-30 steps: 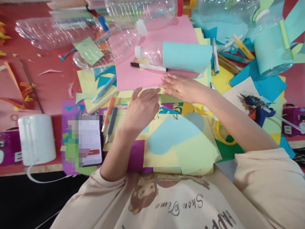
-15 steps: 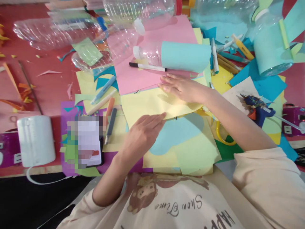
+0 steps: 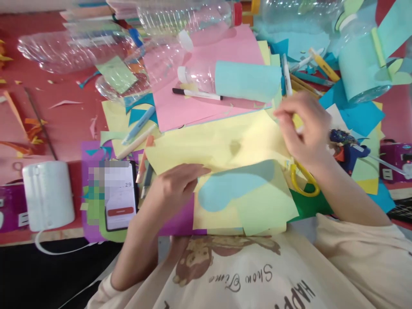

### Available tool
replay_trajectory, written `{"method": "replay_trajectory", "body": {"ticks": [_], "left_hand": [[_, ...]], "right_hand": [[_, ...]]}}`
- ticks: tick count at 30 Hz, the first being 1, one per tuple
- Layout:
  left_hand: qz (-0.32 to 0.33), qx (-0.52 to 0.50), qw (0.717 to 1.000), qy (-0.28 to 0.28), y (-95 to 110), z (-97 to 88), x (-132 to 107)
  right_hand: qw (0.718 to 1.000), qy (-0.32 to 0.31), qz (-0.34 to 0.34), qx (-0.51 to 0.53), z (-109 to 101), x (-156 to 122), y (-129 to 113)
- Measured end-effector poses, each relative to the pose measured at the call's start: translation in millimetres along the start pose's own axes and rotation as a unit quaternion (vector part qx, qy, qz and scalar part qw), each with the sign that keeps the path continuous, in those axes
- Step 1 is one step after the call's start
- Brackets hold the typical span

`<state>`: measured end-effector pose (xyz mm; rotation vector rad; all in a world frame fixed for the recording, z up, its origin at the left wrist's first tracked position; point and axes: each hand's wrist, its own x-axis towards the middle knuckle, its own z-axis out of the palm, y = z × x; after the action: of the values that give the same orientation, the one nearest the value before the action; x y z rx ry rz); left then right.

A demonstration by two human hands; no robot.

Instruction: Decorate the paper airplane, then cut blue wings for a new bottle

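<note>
A sheet of yellow paper (image 3: 199, 143) lies crosswise in front of me, its near edge over a pale blue cut-out shape (image 3: 222, 193). My left hand (image 3: 177, 184) rests on its lower left part, fingers stretched out and empty. My right hand (image 3: 304, 128) is at the sheet's right end, slightly blurred. Thumb and finger come together in a pinch by the paper's edge; what lies between them, if anything, I cannot make out. Yellow-handled scissors (image 3: 304, 189) lie just below that hand, partly hidden. Beyond the sheet are a black-capped marker (image 3: 198, 94) and a blue-wrapped bottle (image 3: 247, 79).
Clear plastic bottles (image 3: 183, 19) lie along the back. Another blue-wrapped bottle (image 3: 363, 64) stands at the right, near scattered pens. A phone (image 3: 119, 197), a white case (image 3: 48, 195) and several markers (image 3: 138, 124) are on the left. A blue glue gun (image 3: 352, 156) lies at right.
My right hand has left the middle of the yellow paper, moving right, its fingers now curled. My left hand has slid left and toward me. The paper has shifted left and turned slightly.
</note>
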<state>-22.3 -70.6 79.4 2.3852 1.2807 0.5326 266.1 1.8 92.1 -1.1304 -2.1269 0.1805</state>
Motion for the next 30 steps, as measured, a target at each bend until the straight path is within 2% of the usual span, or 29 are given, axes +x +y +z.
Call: {"method": "replay_trajectory", "body": {"ticks": [1, 3, 4, 6, 9, 11, 13, 18, 22, 24, 26, 27, 30], "left_hand": [[-0.017, 0.013, 1.0, 0.001, -4.7, -0.9, 2.7], [-0.03, 0.026, 0.999, 0.008, -10.9, -1.3, 9.3], [-0.031, 0.031, 0.999, 0.007, -12.7, -1.0, 12.7], [-0.028, 0.045, 0.999, 0.004, -14.2, 0.1, 19.0], [-0.011, 0.072, 0.997, -0.003, -13.1, 0.8, 25.7], [0.0, 0.079, 0.997, -0.009, -11.1, -0.1, 28.1], [0.002, 0.078, 0.997, -0.018, -8.6, -1.8, 29.2], [-0.006, 0.07, 0.997, -0.022, -4.6, -5.9, 27.3], [0.016, 0.069, 0.997, -0.033, -2.7, -6.9, 23.2], [0.023, 0.062, 0.997, -0.037, -0.7, -6.3, 21.1], [0.026, 0.047, 0.997, -0.049, 2.8, -4.2, 19.1], [0.03, 0.036, 0.997, -0.057, 5.2, -2.2, 18.0], [0.077, -0.005, 0.994, -0.073, 14.8, 8.4, 13.3]], "right_hand": [[0.996, 0.058, -0.06, -0.004, -6.0, -10.8, -7.8], [0.973, 0.052, -0.225, 0.02, -7.9, -30.4, -23.9], [0.963, 0.013, -0.268, 0.023, -3.9, -38.5, -31.2], [0.951, -0.106, -0.289, 0.004, 11.8, -49.9, -41.8], [0.944, -0.248, -0.219, 0.006, 40.3, -55.8, -45.4], [0.933, -0.315, -0.173, 0.01, 53.0, -53.8, -42.7], [0.921, -0.357, -0.154, 0.011, 57.9, -49.0, -40.5], [0.917, -0.374, -0.137, 0.006, 54.6, -39.2, -48.1], [0.927, -0.35, -0.132, -0.005, 52.5, -46.3, -53.9], [0.938, -0.326, -0.121, 0.005, 43.9, -51.8, -52.7], [0.941, -0.324, -0.091, 0.032, 24.9, -56.1, -48.3], [0.943, -0.324, -0.06, 0.047, 11.6, -57.8, -44.7], [0.928, -0.352, 0.094, 0.075, -36.4, -63.5, -27.8]]}}
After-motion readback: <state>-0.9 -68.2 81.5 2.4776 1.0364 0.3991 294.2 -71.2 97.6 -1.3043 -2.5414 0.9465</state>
